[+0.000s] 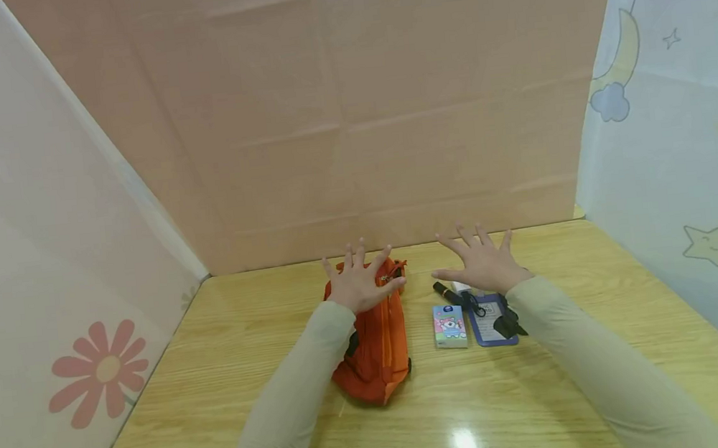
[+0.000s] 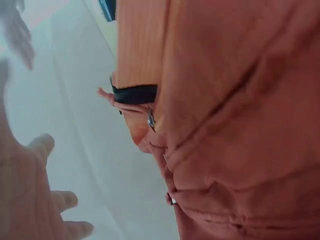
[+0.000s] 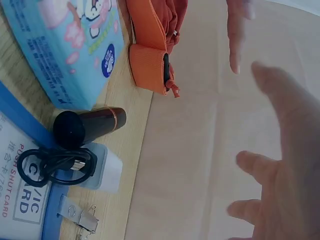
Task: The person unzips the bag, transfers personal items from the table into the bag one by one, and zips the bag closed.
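Note:
My left hand, fingers spread, is over the far part of an orange-red zippered fabric bag and holds nothing. The bag fills much of the left wrist view, with a dark buckle on its strap. My right hand is likewise spread and empty, above several small things. Near it lie a blue cartoon-printed tissue pack, a blue-framed card holder and a black tube with a gold ring. A coiled black cable and a white charger block lie beside them.
The wooden table ends at a peach backdrop. Pale printed side walls stand left and right. A black item partly covers the card holder beside my right sleeve. A metal clip is attached at the holder's edge.

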The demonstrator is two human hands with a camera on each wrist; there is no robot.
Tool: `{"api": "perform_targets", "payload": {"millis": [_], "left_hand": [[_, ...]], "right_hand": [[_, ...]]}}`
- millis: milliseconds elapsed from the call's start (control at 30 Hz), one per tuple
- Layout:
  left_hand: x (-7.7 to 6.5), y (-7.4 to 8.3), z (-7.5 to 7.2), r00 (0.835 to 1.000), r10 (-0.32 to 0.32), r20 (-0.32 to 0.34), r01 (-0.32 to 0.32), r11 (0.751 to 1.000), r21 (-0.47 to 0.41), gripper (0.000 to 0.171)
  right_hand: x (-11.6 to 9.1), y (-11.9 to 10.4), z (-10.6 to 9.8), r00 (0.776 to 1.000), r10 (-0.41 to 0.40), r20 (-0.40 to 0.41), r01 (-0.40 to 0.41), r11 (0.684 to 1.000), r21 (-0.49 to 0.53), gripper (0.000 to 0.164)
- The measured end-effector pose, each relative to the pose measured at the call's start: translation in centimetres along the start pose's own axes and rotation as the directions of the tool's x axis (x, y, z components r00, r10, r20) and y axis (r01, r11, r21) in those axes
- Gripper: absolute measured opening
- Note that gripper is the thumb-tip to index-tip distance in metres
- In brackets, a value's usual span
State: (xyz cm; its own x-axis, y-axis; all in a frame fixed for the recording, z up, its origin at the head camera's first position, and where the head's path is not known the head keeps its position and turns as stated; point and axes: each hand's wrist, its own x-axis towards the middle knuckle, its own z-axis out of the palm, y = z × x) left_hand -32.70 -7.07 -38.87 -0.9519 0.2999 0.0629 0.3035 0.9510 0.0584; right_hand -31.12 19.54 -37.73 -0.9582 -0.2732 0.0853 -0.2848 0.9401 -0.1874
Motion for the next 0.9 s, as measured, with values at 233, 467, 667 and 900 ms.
{"api": "perform_targets", "payload": {"millis": [233,467,667,900], "left_hand": [[0.0,-0.1,-1.1,0.997,0.070,0.017,-0.067,0.990,-0.122,0.028],[-0.2,-0.4,-2.1,0.993,0.104,0.055,-0.090,0.973,-0.214,0.034],[0.1,-0.5,-2.0,0.989,0.107,0.098,-0.083,0.971,-0.226,0.038],[1.2,-0.8,-1.5,0.981,0.100,0.167,-0.050,0.958,-0.282,0.039]], "right_hand": [[0.2,0.4,-0.3,0.998,-0.046,0.046,0.040,0.990,0.133,0.044],[0.6,0.7,-0.1,0.994,-0.047,0.094,0.019,0.962,0.274,0.025],[0.4,0.3,-0.1,0.992,-0.047,0.118,0.005,0.943,0.333,0.024],[0.2,-0.1,0.1,0.991,-0.057,0.117,0.008,0.925,0.381,0.025]]}}
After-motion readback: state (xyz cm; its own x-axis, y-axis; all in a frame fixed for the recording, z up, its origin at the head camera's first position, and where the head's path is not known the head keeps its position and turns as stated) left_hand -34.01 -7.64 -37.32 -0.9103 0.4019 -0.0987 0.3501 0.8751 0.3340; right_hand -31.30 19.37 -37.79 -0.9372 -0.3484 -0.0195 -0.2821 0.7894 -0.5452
